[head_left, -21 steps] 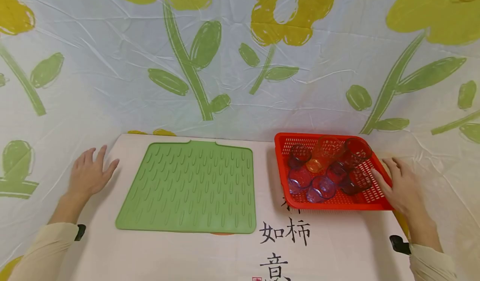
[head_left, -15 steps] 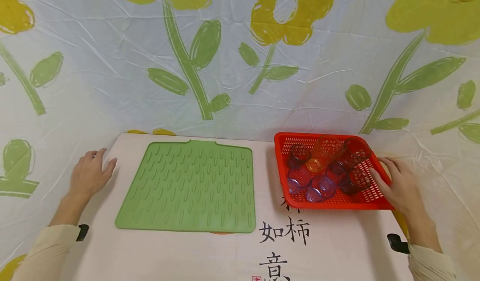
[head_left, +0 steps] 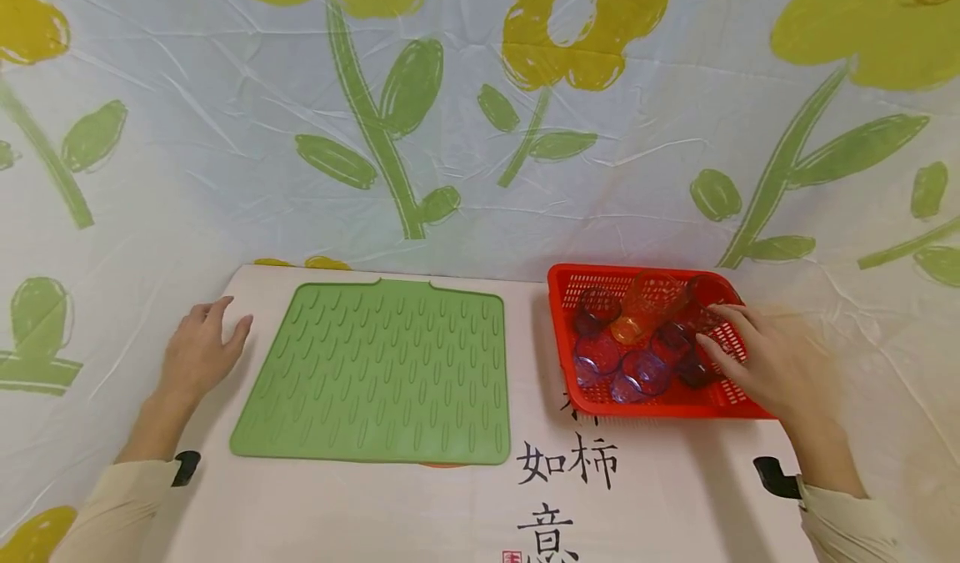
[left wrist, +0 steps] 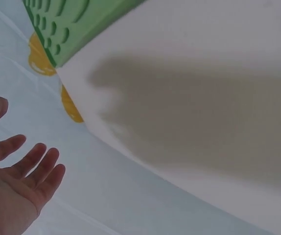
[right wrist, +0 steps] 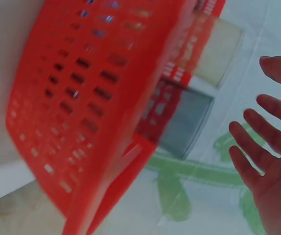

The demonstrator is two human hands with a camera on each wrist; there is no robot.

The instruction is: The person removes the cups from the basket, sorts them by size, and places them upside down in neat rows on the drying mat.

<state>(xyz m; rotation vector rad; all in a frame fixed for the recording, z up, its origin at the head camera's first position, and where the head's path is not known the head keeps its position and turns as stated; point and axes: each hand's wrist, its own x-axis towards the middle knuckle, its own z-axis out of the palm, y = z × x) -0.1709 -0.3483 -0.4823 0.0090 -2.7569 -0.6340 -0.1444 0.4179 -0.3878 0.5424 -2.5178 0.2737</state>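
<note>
A red plastic basket (head_left: 660,410) stands at the right, filled with several see-through glasses. Among them are an amber glass (head_left: 628,328), purple glasses (head_left: 647,371) and dark ones. My right hand (head_left: 780,371) hovers over the basket's right side, fingers extended toward the glasses and holding nothing. In the right wrist view, a grey glass (right wrist: 187,120) and a pale yellowish glass (right wrist: 219,51) stick out past the basket rim, apart from the fingertips. My left hand (head_left: 198,350) is spread in the air left of the green ridged mat (head_left: 375,379), with nothing in it.
A white cloth with black written characters (head_left: 566,463) covers the table. Behind it hangs a flower-print sheet (head_left: 465,146), which also runs down both sides. The mat lies flat left of the basket.
My right hand has moved left from beside the basket's right rim to over its glasses. My left hand has shifted slightly right, toward the mat. The basket and mat stay in place.
</note>
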